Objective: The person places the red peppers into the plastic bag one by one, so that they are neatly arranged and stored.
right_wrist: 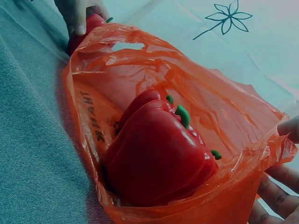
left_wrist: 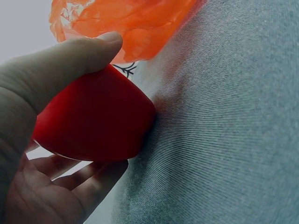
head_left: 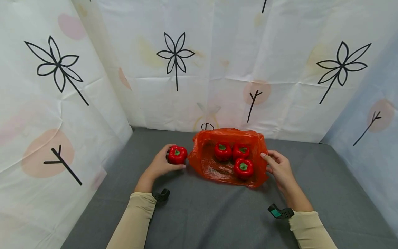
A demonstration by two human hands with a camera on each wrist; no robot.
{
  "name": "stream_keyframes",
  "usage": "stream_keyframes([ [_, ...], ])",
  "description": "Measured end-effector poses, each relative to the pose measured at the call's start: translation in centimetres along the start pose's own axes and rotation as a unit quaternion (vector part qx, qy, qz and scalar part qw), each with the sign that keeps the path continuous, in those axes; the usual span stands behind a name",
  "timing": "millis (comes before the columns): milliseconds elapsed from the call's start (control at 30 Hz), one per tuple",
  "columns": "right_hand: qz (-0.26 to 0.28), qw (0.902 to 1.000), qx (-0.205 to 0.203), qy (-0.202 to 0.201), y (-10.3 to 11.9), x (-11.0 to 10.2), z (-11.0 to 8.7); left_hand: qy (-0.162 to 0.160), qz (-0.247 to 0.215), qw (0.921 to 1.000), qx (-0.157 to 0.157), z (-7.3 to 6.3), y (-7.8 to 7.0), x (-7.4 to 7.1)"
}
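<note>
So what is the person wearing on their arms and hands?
Both arms have long, close-fitting beige sleeves ending at the wrists. The left hand and right hand are bare, with no gloves or rings visible. Each wrist carries a small black device, the right one showing a teal patch.

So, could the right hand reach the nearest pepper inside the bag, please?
Probably yes: the right hand holds the orange bag at its rim, the mouth gapes open, and the nearest pepper lies uncovered close by.

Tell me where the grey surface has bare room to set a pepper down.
Bare grey cloth lies between both forearms, before the orange bag. Crowded: left hand gripping a red pepper beside the bag, right hand at its edge.
</note>
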State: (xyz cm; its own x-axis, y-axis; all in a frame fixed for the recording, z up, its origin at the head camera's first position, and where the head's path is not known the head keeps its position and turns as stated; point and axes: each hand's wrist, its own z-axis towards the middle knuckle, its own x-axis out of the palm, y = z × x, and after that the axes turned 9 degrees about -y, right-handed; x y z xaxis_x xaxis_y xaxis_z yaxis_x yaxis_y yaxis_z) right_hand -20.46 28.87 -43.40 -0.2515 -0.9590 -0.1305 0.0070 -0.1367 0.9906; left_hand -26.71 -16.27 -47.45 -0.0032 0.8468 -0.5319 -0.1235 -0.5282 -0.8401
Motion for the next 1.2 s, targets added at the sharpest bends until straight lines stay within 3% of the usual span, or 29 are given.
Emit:
stream_keyframes([
  [567, -0.010, 0.9999, 0.003, -0.004, 0.0, 0.0, 0.0, -0.020, -0.003, 0.9998, 0.007, 0.2, -0.3, -0.5],
  [867, -0.007, 1.0000, 0.003, -0.002, 0.0, -0.1, 0.1, -0.033, -0.005, 0.9993, 0.018, -0.1, -1.5, -1.0],
  [1200, -0.011, 0.9999, 0.002, -0.002, -0.1, -0.1, 0.1, -0.062, -0.018, 0.9966, 0.052, -0.5, -2.9, -1.4],
])
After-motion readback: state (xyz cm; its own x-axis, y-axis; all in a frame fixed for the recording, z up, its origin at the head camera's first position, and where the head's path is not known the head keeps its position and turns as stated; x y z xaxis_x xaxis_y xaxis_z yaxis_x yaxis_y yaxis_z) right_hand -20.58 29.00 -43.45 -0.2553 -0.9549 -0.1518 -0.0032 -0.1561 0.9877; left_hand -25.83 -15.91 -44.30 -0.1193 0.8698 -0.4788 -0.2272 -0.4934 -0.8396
